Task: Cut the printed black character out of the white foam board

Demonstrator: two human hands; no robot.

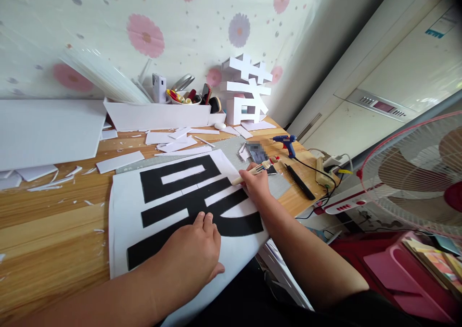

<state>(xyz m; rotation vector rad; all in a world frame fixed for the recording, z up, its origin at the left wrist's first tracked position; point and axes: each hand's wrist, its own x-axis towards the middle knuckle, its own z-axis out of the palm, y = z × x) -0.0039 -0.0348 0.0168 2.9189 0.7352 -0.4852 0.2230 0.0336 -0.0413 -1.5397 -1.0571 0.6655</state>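
A large white sheet (238,252) lies on the table, printed with a bold black character (153,243). My left hand (198,245) rests on the sheet's lower middle, fingers stretched over the black strokes, holding nothing. Closed around a thick light-coloured pen (265,165) is my right hand (257,185), at the sheet's right side. The pen slants, its lower end by the end of a black stroke; whether it touches the paper I cannot tell. Under the sheet's far edge shows a grey cutting mat (279,187).
White board offcuts (176,142) litter the wooden table (54,231). Behind stand a white foam-board character (249,89) and a long white box (155,117). To the right are a blue glue gun (286,143), a black cutter-like tool (300,182), a power strip (322,173) and a fan (422,173).
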